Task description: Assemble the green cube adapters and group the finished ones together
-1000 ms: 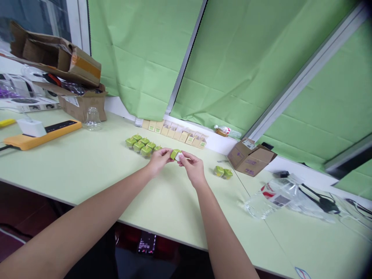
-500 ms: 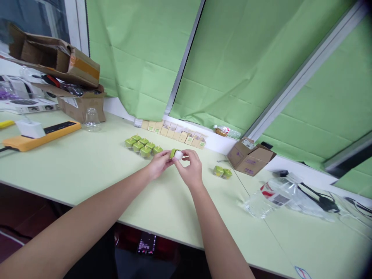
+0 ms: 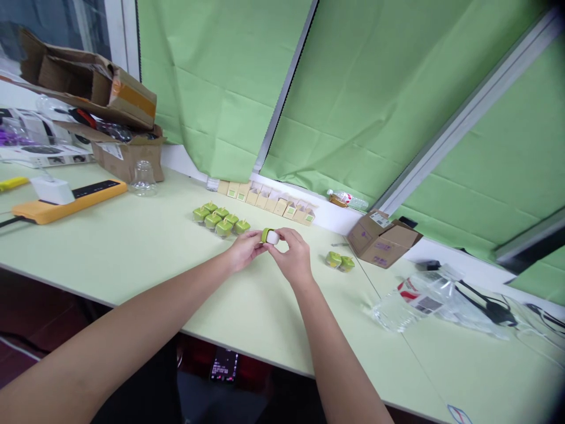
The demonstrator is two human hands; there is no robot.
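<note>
My left hand (image 3: pixel 246 249) and my right hand (image 3: pixel 293 253) meet above the middle of the table, pinching one small object between them. On its left side is a green cap-like part (image 3: pixel 265 235), gripped by my left fingers. The right-hand fingers and thumb close on its white rounded part (image 3: pixel 273 238). Whether the two parts are joined cannot be made out. Just beyond my left hand stand several small clear containers with green tops (image 3: pixel 224 228). Two more green-topped containers (image 3: pixel 334 259) sit to the right of my right hand.
Several small tan cartons (image 3: pixel 263 198) line the back by the green blinds (image 3: pixel 344 88). An orange power strip (image 3: pixel 101 191), clear plastic cup (image 3: pixel 143 178) and stacked cardboard boxes (image 3: pixel 128 158) are left. A cardboard box (image 3: pixel 379 238) and large clear bottle (image 3: pixel 412 297) stand right.
The view has shifted slightly. Both hands keep hold of the green and white object, which has turned a little; the white part still faces my right hand.
</note>
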